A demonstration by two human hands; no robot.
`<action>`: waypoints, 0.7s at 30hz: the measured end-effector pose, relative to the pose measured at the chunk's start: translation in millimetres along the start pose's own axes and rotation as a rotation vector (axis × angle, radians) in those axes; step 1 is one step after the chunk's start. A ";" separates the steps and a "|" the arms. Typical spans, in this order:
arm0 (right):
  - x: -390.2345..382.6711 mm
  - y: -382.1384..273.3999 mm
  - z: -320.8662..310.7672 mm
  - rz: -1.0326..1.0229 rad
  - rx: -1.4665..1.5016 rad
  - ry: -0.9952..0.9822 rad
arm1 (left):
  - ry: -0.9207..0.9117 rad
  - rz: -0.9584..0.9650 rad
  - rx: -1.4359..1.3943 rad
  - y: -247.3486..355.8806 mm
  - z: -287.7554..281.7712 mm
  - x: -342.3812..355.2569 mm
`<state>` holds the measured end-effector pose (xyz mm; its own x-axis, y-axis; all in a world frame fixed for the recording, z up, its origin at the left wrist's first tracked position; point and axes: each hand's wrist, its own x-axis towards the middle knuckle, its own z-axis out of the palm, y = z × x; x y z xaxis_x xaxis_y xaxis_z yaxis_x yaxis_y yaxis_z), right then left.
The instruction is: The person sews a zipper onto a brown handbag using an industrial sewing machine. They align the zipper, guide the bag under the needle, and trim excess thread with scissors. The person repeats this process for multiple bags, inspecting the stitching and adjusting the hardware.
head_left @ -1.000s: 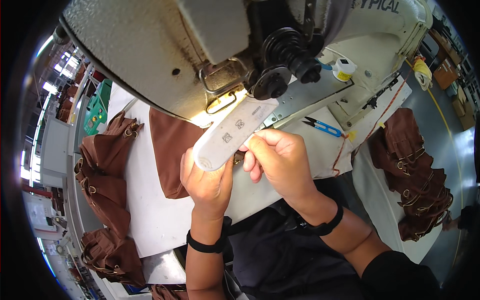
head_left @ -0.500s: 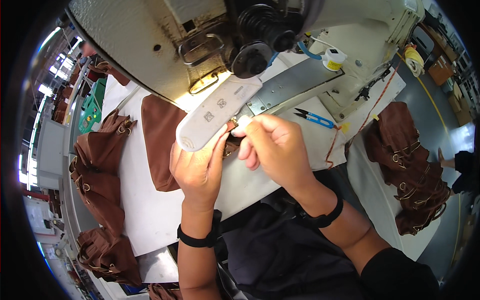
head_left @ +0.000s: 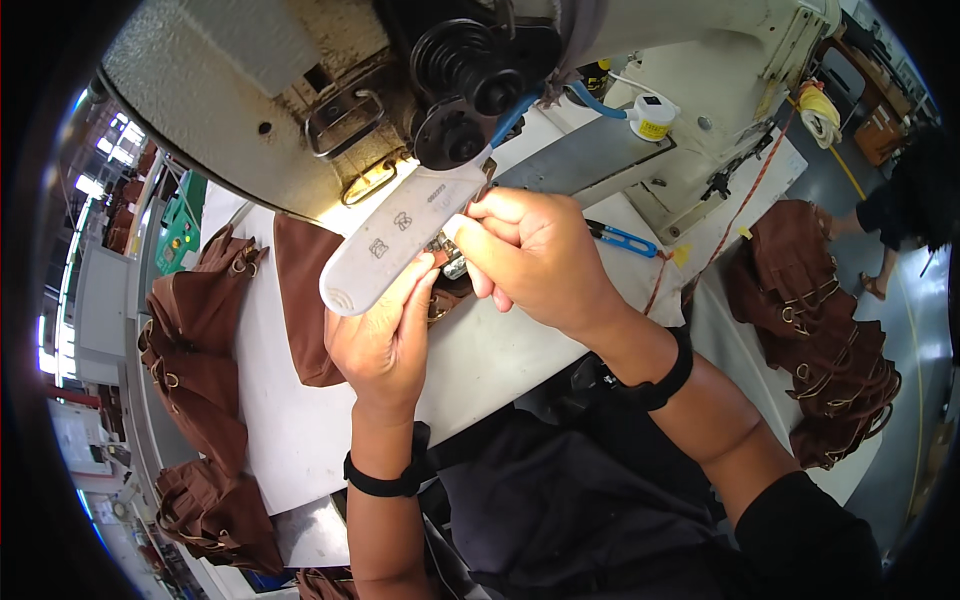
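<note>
My left hand (head_left: 378,350) is closed, its thumb and fingertips pinching a small reddish-brown tab (head_left: 440,258) beside shiny metal. My right hand (head_left: 540,260) is curled just to the right, thumb pressed against fingers near the same metal. Whatever it grips is hidden. Over the left fingertips reaches a long white rounded lamp-like piece (head_left: 400,225), below the head of a sewing machine (head_left: 220,100). The needle area is mostly hidden. A flat brown bag piece (head_left: 305,310) lies left of my left hand, part of it under the machine head.
Blue thread snips (head_left: 625,240) lie right of my right hand, beside a red cord. Brown bags with metal rings are heaped at left (head_left: 190,390) and right (head_left: 810,330). A person in dark clothing (head_left: 905,205) is at the far right, one hand by the bags.
The machine and both hands appear shifted left in view. My right hand has moved up, covering part of the snips. The person at right has come further into view beside the bags.
</note>
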<state>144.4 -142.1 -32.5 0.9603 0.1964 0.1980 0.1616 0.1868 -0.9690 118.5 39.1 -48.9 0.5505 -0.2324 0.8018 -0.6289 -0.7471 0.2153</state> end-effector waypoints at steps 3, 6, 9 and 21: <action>0.5 -0.9 1.7 -0.012 -0.021 0.010 | -0.001 -0.006 -0.005 -1.9 -1.5 1.2; 1.2 -2.2 2.2 0.004 -0.040 0.001 | 0.004 -0.020 -0.010 -2.5 -2.0 0.7; 2.2 -2.4 -0.4 0.007 -0.059 -0.008 | 0.007 -0.028 -0.016 -2.2 -0.4 2.0; 2.3 -0.8 0.2 -0.001 -0.070 -0.013 | 0.004 -0.024 -0.009 -6.4 -0.4 3.8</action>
<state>146.4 -141.7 -31.2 0.9572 0.2086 0.2007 0.1788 0.1192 -0.9767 124.4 43.3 -47.0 0.5633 -0.2116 0.7987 -0.6202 -0.7469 0.2396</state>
